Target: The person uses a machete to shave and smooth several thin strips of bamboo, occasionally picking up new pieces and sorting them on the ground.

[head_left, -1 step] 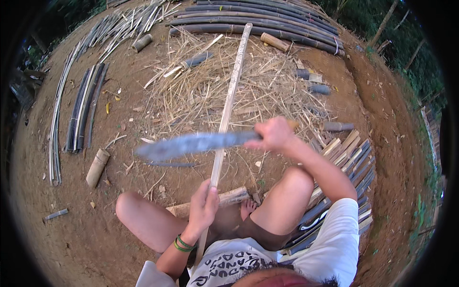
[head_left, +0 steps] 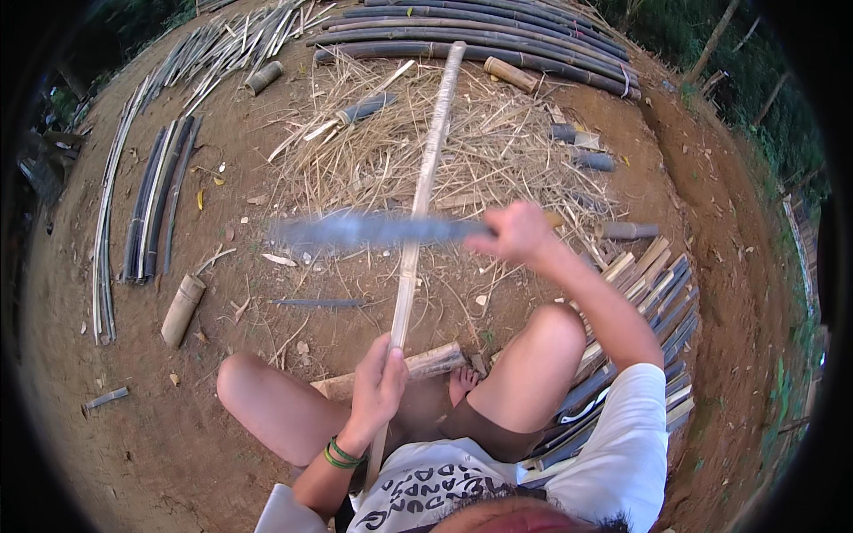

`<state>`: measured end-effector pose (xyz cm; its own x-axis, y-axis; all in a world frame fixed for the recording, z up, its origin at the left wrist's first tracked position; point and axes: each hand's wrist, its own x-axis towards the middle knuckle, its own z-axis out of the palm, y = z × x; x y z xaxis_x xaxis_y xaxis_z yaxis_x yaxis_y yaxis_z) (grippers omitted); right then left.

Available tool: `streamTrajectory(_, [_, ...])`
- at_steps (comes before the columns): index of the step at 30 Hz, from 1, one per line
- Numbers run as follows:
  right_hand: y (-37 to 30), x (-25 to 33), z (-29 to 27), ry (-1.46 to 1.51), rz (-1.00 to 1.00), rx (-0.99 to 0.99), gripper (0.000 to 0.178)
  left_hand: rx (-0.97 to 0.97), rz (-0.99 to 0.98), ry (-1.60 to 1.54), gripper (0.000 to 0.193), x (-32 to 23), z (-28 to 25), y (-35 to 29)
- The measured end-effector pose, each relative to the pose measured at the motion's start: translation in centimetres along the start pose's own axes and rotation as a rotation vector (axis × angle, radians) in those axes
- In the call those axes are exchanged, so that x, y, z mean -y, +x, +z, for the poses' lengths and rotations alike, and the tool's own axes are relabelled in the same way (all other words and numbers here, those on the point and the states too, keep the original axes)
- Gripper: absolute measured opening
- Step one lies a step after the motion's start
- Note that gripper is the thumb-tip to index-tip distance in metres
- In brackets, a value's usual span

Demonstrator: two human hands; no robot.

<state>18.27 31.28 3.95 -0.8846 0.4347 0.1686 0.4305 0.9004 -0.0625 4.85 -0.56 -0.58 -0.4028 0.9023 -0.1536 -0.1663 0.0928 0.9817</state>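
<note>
A long pale bamboo strip (head_left: 432, 151) runs from my lap out over the shavings toward the dark poles. My left hand (head_left: 379, 382) is closed around it near my knees, and its lower end passes under my forearm. Farther out, my right hand (head_left: 518, 233) grips the handle of a machete (head_left: 355, 231). The blade, smeared by motion, points left and crosses the strip roughly at a right angle. Whether the edge touches the strip I cannot tell. A short log (head_left: 426, 362) lies on the ground between my legs.
Bamboo shavings (head_left: 355, 169) cover the ground ahead. Dark bamboo poles (head_left: 498, 44) lie at the far side. Split pieces (head_left: 640, 329) are stacked beside my right leg. Thin strips (head_left: 231, 44) and a small bundle (head_left: 158, 204) lie to the left, near a bamboo stub (head_left: 183, 311).
The machete and my right hand have shifted slightly away from me, farther along the strip, with the blade now more level. My left hand and the strip have hardly moved.
</note>
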Motion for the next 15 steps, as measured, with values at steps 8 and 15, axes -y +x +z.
streamTrajectory(8, [-2.0, 3.1, 0.5, 0.001, -0.186, -0.070, 0.067, -0.043, 0.005, 0.085, 0.028, 0.7, -0.3, -0.4])
streamTrajectory(15, [-0.5, 1.2, 0.3, -0.059, 0.145, -0.028, 0.071, -0.006, -0.047, -0.055, 0.027, 1.8, -0.6, 0.1])
